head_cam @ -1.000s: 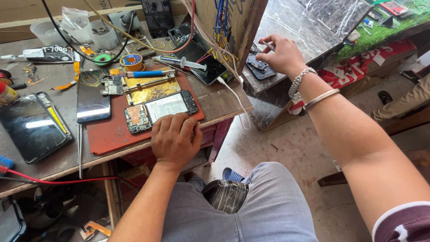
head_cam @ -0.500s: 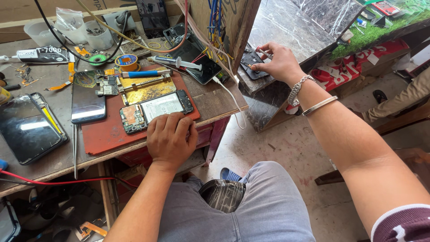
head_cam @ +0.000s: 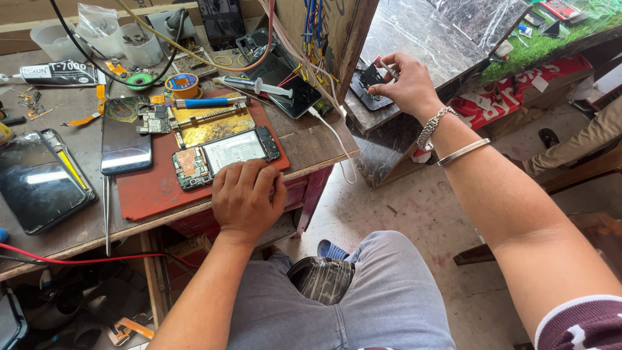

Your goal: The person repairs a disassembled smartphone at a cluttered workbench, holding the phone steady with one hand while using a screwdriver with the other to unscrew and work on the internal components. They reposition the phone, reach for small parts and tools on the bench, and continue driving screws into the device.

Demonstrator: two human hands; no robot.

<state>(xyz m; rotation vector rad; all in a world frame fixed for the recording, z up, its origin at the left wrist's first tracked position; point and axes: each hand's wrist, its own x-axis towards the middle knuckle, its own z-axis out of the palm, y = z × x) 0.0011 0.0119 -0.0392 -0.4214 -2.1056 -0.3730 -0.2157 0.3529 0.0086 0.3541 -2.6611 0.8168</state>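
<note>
The left hand (head_cam: 248,201) rests flat, fingers together, beside the opened phone (head_cam: 225,155). The right hand (head_cam: 405,84) pinches a small white stick (head_cam: 389,69). A bump could knock the phone off the tabletop (head_cam: 311,139).

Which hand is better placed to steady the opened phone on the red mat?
Left. The left hand rests on the red mat, its fingers touching the opened phone with exposed circuit board. The right hand is off at the dark stone shelf.
</note>
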